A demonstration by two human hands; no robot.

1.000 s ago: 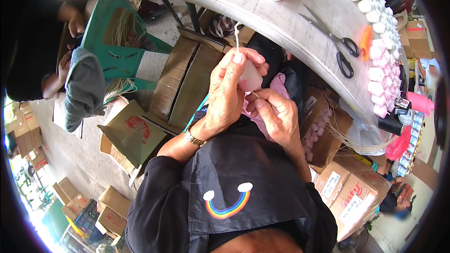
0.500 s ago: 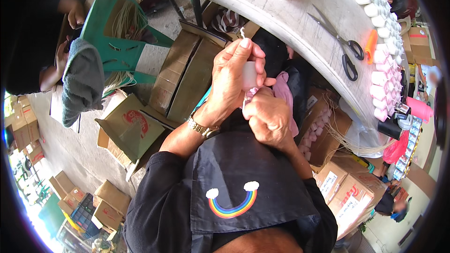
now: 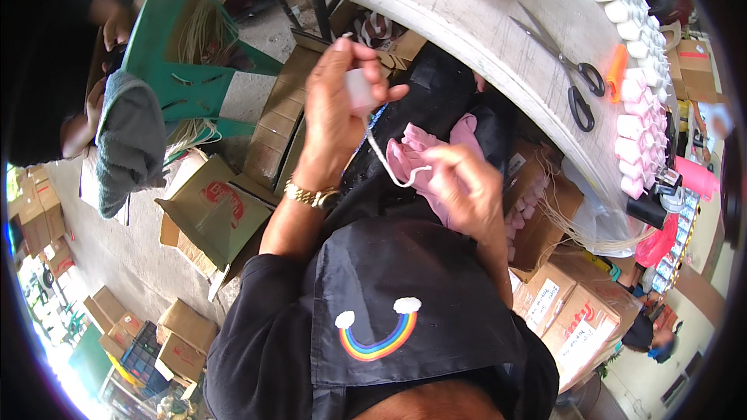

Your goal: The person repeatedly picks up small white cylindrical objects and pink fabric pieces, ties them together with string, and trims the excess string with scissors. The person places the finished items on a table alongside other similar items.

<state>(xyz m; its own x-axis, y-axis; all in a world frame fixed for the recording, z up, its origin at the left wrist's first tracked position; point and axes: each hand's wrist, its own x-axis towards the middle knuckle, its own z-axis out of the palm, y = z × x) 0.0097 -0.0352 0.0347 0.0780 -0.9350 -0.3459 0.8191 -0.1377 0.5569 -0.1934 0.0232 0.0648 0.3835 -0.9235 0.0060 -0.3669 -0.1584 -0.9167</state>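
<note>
In front of my lap, my left hand point(image 3: 331, 105) is closed around a small pale pinkish-white candle point(image 3: 359, 93). A short bit of wick pokes out above the fingertips. From the candle's lower end a white cord point(image 3: 383, 157) hangs in a loose curve toward my right hand point(image 3: 471, 198). The fingers of that hand, slightly blurred, pinch the cord near its end. Beneath the cord a pink cloth point(image 3: 416, 140) lies across my dark-clad legs.
On the curved grey table point(image 3: 436, 27) lie black-handled scissors point(image 3: 572, 78), an orange-handled tool point(image 3: 617, 74), a pink piece and rows of white and pink candles point(image 3: 640, 120). Cardboard boxes point(image 3: 214, 206) and a green chair point(image 3: 187, 85) stand left, near another person's hands point(image 3: 109, 31).
My hands have moved apart. The left went up and leftward with the candle, the right shifted a little to the right and down, and the cord now stretches visibly between them.
</note>
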